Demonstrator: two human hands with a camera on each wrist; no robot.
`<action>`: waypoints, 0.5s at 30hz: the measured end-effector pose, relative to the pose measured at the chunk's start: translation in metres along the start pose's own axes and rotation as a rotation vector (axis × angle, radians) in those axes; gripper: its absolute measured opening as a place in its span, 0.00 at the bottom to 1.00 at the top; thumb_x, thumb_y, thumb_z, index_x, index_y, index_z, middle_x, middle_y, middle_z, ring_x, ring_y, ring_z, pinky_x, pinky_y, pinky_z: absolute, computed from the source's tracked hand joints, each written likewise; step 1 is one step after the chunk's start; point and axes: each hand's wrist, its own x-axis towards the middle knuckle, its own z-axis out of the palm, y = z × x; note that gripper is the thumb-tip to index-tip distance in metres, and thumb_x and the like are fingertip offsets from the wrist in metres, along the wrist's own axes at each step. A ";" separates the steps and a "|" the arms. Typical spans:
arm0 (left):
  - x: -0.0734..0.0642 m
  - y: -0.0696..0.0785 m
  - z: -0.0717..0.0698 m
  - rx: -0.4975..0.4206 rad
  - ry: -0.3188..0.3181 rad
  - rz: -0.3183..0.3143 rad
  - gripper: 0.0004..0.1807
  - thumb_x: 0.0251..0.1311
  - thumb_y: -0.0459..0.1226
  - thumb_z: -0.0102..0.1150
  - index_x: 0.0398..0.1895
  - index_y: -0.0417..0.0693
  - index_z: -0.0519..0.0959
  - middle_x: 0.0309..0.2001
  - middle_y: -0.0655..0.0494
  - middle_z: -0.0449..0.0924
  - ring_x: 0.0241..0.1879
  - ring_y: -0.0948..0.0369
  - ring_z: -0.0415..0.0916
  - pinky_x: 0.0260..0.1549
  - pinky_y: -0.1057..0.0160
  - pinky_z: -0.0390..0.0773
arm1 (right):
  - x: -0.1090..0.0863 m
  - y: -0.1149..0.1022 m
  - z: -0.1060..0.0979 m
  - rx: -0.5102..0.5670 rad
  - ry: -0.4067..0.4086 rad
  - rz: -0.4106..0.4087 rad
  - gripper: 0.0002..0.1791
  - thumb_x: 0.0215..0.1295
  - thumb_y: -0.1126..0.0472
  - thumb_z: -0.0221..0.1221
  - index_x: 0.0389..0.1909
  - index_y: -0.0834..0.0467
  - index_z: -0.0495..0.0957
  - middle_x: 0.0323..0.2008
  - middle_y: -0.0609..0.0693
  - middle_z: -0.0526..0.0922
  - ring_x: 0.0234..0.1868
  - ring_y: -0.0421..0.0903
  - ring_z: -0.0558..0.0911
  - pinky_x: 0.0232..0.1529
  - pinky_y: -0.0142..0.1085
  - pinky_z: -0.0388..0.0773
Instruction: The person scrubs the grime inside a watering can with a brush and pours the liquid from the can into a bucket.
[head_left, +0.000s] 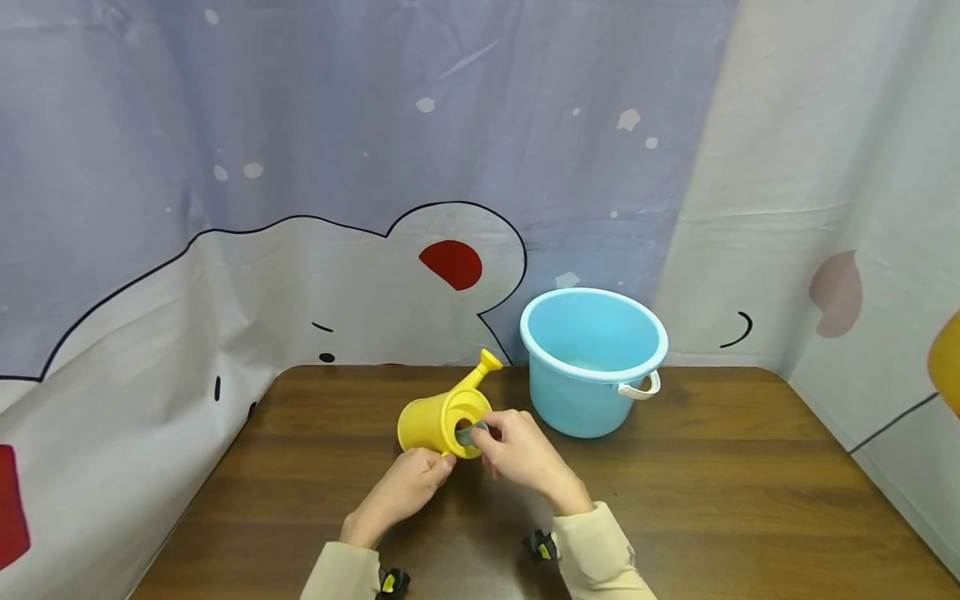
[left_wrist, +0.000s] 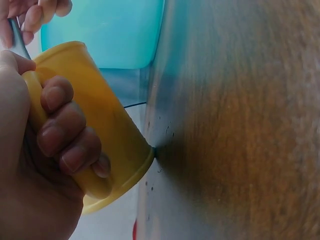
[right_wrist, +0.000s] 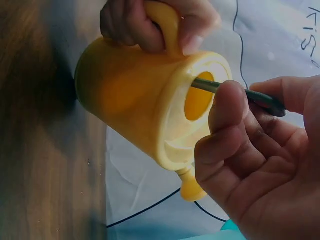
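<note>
A yellow watering can (head_left: 422,425) is tilted on the table, its opening turned toward me and its spout pointing up and right. My left hand (head_left: 408,486) grips the can's handle (right_wrist: 167,22), fingers curled round it. My right hand (head_left: 525,456) pinches the outer end of a slim grey-green handle-like piece (right_wrist: 267,103) between thumb and fingers. That piece passes through the round opening in the can's top, and its inner end is hidden inside. In the left wrist view, the can's base edge meets the tabletop.
A light-blue bucket (head_left: 585,408) with a white handle (head_left: 642,388) stands upright behind and right of the can. The brown wooden table (head_left: 720,475) reaches back to a printed curtain (head_left: 337,125) that hangs behind and along both sides.
</note>
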 end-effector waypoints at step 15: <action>-0.001 0.000 -0.001 -0.030 -0.009 -0.024 0.31 0.74 0.50 0.42 0.08 0.51 0.63 0.10 0.67 0.56 0.12 0.68 0.51 0.14 0.68 0.52 | -0.001 0.001 -0.007 0.024 -0.046 -0.041 0.14 0.70 0.61 0.53 0.22 0.50 0.75 0.13 0.46 0.77 0.14 0.40 0.76 0.20 0.35 0.74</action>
